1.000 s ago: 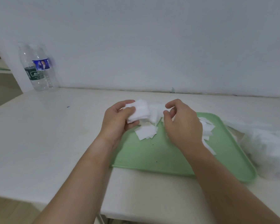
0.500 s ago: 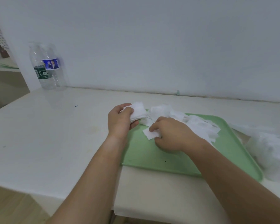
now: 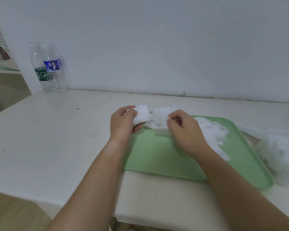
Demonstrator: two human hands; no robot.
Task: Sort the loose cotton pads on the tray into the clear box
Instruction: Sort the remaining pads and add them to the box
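A green tray (image 3: 157, 157) lies on the white table with several loose white cotton pads (image 3: 210, 130) heaped along its far side. My left hand (image 3: 123, 124) hovers at the tray's far left corner and grips a neat stack of pads (image 3: 142, 115) between thumb and fingers. My right hand (image 3: 183, 130) is just right of it, fingers curled, pinching a few pads (image 3: 160, 121) lifted off the heap. A blurred clear box (image 3: 284, 152) filled with white pads sits to the right of the tray.
Two clear plastic water bottles (image 3: 48, 67) stand at the table's far left against the wall. The white table (image 3: 48, 139) stretches bare to the left of the tray. Its front edge runs close beneath my forearms.
My right hand has come up off the tray with a few pads and moved toward the stack in my left hand. The left hand has stayed in place.
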